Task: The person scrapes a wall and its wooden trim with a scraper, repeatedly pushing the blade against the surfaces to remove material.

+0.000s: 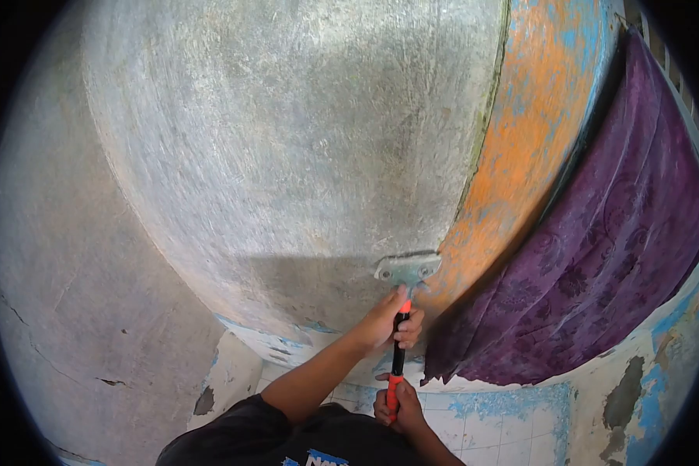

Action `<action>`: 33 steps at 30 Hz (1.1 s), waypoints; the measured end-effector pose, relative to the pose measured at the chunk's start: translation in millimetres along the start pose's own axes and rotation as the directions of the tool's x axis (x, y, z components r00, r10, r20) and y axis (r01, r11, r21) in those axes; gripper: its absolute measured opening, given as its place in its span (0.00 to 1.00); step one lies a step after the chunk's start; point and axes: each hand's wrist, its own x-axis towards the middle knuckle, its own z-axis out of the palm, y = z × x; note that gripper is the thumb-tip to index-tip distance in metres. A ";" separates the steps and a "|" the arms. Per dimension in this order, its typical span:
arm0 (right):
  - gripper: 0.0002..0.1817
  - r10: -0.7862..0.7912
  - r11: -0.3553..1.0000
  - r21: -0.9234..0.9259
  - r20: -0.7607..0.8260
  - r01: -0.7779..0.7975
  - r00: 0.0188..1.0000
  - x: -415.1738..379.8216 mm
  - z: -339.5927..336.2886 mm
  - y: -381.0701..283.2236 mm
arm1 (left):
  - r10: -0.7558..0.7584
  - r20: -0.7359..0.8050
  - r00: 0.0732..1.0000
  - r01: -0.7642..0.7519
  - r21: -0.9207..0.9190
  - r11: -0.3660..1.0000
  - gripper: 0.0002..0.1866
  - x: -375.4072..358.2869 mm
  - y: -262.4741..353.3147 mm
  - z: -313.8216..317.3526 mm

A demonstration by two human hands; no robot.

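A long-handled scraper point(408, 269) with a wide, dusty metal head lies against the grey wall point(287, 140), close to where the grey meets an orange strip. Its handle is black with orange-red parts. Just below the scraper's head, my left hand point(387, 320) is closed around the upper handle. Lower down, near my body, my right hand point(398, 404) grips the orange-red end of the same handle. The blade's edge points up the wall and looks to be in contact with it.
Orange paint with blue patches point(520, 155) runs along the right of the grey wall. A purple patterned curtain point(567, 272) hangs at the right. White floor tiles point(505, 435) with blue flecks show below. Another bare grey wall point(78, 295) with cracks stands at the left.
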 end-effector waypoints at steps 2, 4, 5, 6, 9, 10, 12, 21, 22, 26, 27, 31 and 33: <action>0.27 -0.020 0.999 -0.033 -0.017 0.020 1.000 4.3 8.7 -7.1 | 0.001 0.016 1.000 -0.001 -0.008 1.000 0.36 1.5 9.7 4.0; 0.25 -0.026 1.000 -0.009 -0.020 0.026 0.999 8.2 15.3 -10.8 | 0.010 0.027 1.000 -0.010 -0.004 1.000 0.36 1.5 18.8 5.9; 0.25 -0.030 1.000 -0.001 -0.020 0.030 0.999 9.7 18.1 -13.1 | 0.020 0.033 0.999 -0.020 0.005 1.000 0.36 1.4 22.5 6.4; 0.23 -0.032 0.999 -0.005 -0.033 0.031 0.999 10.6 22.1 -15.2 | 0.030 0.042 0.999 -0.031 0.016 0.999 0.36 0.6 23.7 7.1; 0.22 -0.022 0.999 -0.036 -0.062 0.020 0.998 10.1 16.3 -11.0 | 0.049 0.031 0.998 -0.049 0.016 0.999 0.36 -0.5 14.2 0.8; 0.22 -0.009 0.999 -0.037 -0.082 0.006 0.997 9.5 13.8 -8.0 | 0.035 0.002 0.999 -0.036 0.007 0.999 0.36 -1.9 10.4 -0.9; 0.21 0.020 0.999 -0.040 -0.123 -0.025 0.992 5.9 6.9 2.0 | 0.011 -0.057 0.998 -0.012 -0.015 1.000 0.36 -6.7 -0.8 -5.6; 0.21 0.178 0.960 -0.195 -0.137 -0.202 0.974 35.9 -17.4 38.6 | 0.283 -0.499 0.819 -0.214 0.192 0.958 0.37 -45.1 -30.0 -59.8; 0.22 0.180 0.959 -0.195 -0.134 -0.204 0.975 41.9 -17.5 40.0 | 0.293 -0.482 0.825 -0.214 0.212 0.953 0.35 -47.7 -27.4 -63.0; 0.24 0.102 0.986 -0.125 -0.081 -0.112 0.991 62.7 -1.9 48.7 | 0.344 -0.420 0.840 -0.230 0.299 0.926 0.28 -49.2 1.5 -57.2; 0.25 0.075 0.991 -0.111 -0.054 -0.081 0.996 68.7 0.7 51.8 | 0.357 -0.406 0.841 -0.232 0.324 0.917 0.25 -49.3 8.8 -55.0; 0.26 -0.009 0.994 -0.106 -0.046 0.004 0.999 91.8 9.2 72.8 | 0.374 -0.285 0.882 -0.237 0.418 0.877 0.19 -58.3 19.4 -69.0; 0.26 0.004 0.988 -0.155 -0.096 -0.019 0.995 103.3 15.0 81.8 | 0.391 -0.315 0.865 -0.223 0.456 0.861 0.19 -69.2 19.4 -89.7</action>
